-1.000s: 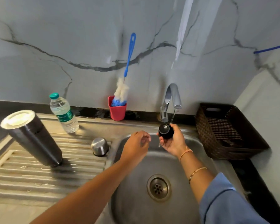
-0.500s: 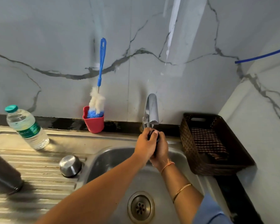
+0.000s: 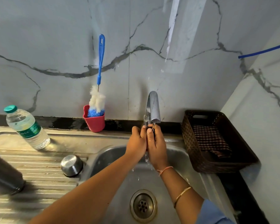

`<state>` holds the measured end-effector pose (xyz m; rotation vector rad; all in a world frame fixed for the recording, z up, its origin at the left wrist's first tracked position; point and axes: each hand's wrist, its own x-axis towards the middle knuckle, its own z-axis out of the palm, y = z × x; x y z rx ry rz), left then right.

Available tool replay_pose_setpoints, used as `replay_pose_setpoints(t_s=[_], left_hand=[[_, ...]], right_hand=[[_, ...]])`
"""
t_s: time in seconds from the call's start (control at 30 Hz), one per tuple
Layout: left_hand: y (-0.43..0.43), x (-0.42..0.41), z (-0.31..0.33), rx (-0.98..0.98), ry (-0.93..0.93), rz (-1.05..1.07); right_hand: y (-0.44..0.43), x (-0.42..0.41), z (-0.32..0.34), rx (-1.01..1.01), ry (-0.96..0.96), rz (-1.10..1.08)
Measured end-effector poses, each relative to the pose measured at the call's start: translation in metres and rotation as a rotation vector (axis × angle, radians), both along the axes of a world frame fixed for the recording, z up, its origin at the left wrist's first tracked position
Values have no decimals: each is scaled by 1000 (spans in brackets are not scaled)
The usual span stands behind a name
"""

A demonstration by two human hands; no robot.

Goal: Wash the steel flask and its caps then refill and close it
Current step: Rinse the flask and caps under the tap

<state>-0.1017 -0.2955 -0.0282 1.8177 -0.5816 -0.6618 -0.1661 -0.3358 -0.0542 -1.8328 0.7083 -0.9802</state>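
Note:
My left hand (image 3: 137,141) and my right hand (image 3: 158,143) are pressed together right under the tap (image 3: 153,107), over the sink (image 3: 176,160). Both curl round the small black cap (image 3: 153,133), which shows only as a dark sliver between the fingers. Water runs off my hands into the basin. The steel flask (image 3: 5,177) stands tilted on the ribbed drainboard at the left edge, partly cut off. A round steel cap (image 3: 71,165) sits on the drainboard beside the basin.
A plastic water bottle (image 3: 27,128) stands at the back left. A blue-handled bottle brush (image 3: 98,101) sits in a red cup (image 3: 94,124) against the marble wall. A dark woven basket (image 3: 217,165) holding a checked cloth (image 3: 210,139) is to the right of the sink.
My left hand has moved from beside the cap onto it, and both hands have risen close under the spout. The view has shifted right, so the flask is mostly out of frame.

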Motion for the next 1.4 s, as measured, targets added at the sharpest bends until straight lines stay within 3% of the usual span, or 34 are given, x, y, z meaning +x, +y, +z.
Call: replay_pose_setpoints(t_s=[0.07, 0.13, 0.2, 0.27, 0.3, 0.37, 0.53, 0.63, 0.7, 0.8, 0.83, 0.87, 0.93, 1.0, 1.07, 1.1, 1.13, 1.2, 1.27, 1.33, 1.4], left_hand=[[11, 2, -4, -46, -258, -39], [18, 7, -12, -60, -441, -109], [22, 12, -18, -79, -633, -203], [20, 15, -18, -118, -786, -271], [18, 15, -17, -123, -840, -293], [15, 14, -12, -113, -879, -282], [6, 4, 2, -172, -485, -129], [-3, 2, 11, -158, -239, -83], [-7, 2, 17, -125, 63, -72], [-1, 12, 28, 11, 778, -75], [1, 14, 30, 40, 871, -76], [1, 13, 30, 65, 845, -79], [-1, 7, 25, 62, 534, -94], [0, 3, 12, -2, 53, -63], [8, 8, -3, -62, -413, -137], [12, 11, -8, -64, -566, -214], [14, 13, -11, -63, -637, -261], [10, 9, -8, -88, -510, -179], [0, 4, 9, -34, -140, -61], [-5, 8, 26, 113, 317, -103], [-3, 13, 32, 209, 547, -206]], right_hand=[[1, 3, 5, 29, 8, -6], [0, 8, 17, 131, 167, -48], [-3, 9, 29, 432, 272, -53], [-2, 8, 39, 842, 223, -25], [-1, 7, 41, 936, 190, -40], [1, 9, 40, 898, 150, -82], [-2, 10, 32, 376, 17, -230], [-2, 2, 31, 175, 12, -229], [-4, -2, 25, -57, 33, -201], [-20, -13, 16, -614, 175, -88], [-24, -15, 13, -715, 225, -44], [-25, -16, 11, -731, 247, -16], [-14, -11, 13, -463, 176, -30], [-6, -1, 24, 91, 125, -63], [-12, -2, 42, 717, 257, 1], [-15, -4, 48, 929, 312, 55], [-16, -5, 51, 1007, 343, 85], [-12, 0, 47, 802, 348, 42], [-5, 3, 31, 353, 179, -113], [-7, -3, 18, -176, 39, -157], [-18, -14, 10, -492, 108, -68]])
